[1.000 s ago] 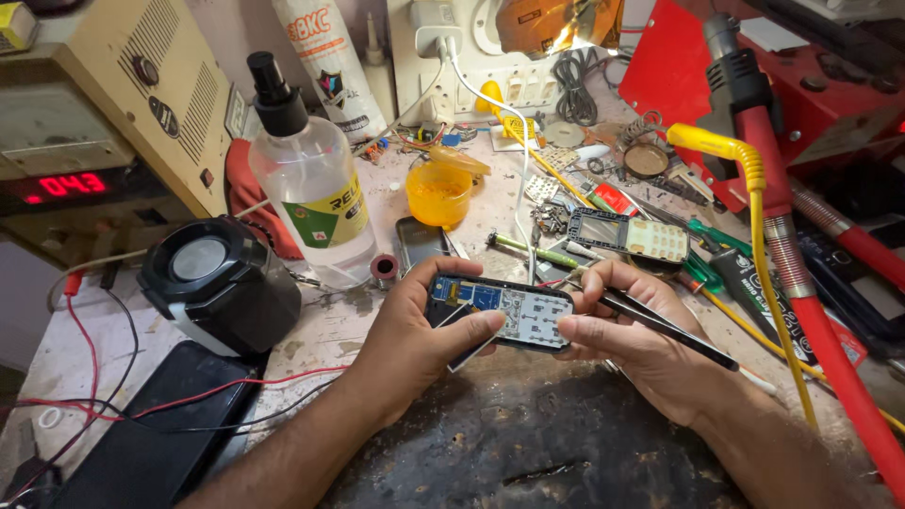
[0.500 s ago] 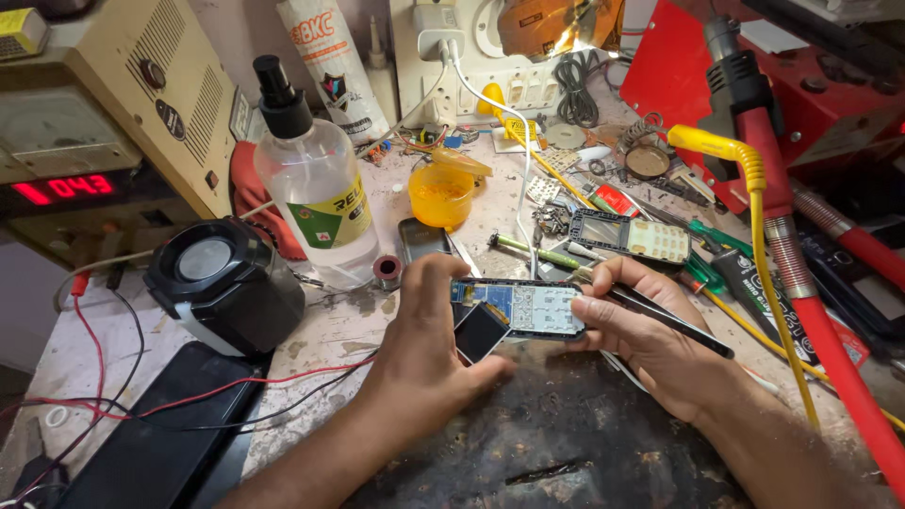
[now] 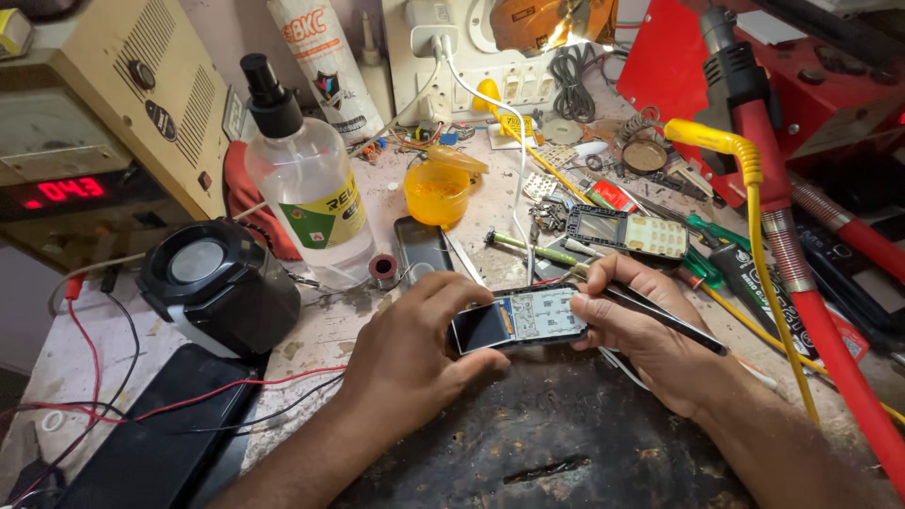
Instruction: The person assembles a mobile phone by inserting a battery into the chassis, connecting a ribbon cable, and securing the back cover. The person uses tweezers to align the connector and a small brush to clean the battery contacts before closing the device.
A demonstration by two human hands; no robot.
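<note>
An opened small phone [image 3: 520, 319], with a dark screen at its left end and a bare circuit board on the right, is held above a dark worn mat [image 3: 528, 434]. My left hand [image 3: 415, 353] grips the phone's screen end between thumb and fingers. My right hand [image 3: 650, 330] steadies the phone's right end and also holds black tweezers [image 3: 665, 319], whose tip rests at the board's right edge. A phone front cover with keypad [image 3: 627, 232] lies just behind my right hand.
A clear spray bottle [image 3: 306, 179], an orange cup [image 3: 436, 191], a black round speaker [image 3: 219, 283] and a beige power supply with red digits [image 3: 85, 141] stand to the left. A hot-air tool with red hose [image 3: 801, 273], a yellow cable, screwdrivers and loose parts crowd the right.
The phone has been turned and lifted slightly in both hands, so its screen now faces up at the left. My right hand with the tweezers has stayed at the board's right end.
</note>
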